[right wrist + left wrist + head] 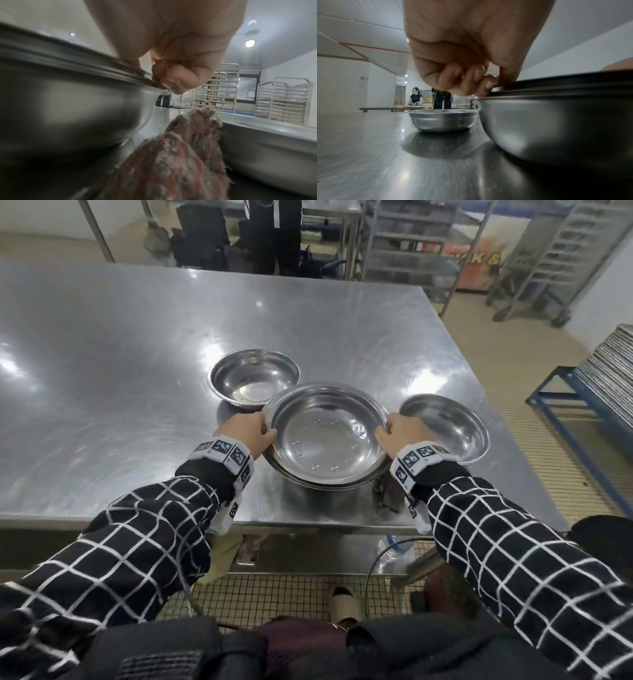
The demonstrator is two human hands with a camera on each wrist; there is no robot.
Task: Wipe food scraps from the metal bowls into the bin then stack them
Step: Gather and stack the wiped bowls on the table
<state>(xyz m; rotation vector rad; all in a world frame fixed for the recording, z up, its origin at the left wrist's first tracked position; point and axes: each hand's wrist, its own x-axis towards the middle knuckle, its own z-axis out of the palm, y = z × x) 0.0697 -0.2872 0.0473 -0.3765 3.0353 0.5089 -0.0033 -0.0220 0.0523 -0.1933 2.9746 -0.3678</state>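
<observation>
A stack of large metal bowls [327,436] sits near the front edge of the steel table [102,371]. My left hand [251,433] grips the stack's left rim [539,86], thumb on top and fingers curled under. My right hand [399,433] grips the right rim [85,60] the same way. A smaller metal bowl [255,378] stands behind the stack to the left, also seen in the left wrist view [441,120]. Another metal bowl [448,426] stands to the right of the stack. A reddish-grey cloth [180,155] lies between the stack and that right bowl [265,142].
Crumbs dot the tabletop by the small bowl [436,146]. Tray racks [411,241] stand beyond the table, and a blue trolley with stacked trays [603,378] is at the right. A person in dark clothes [274,234] stands at the far side. No bin is in view.
</observation>
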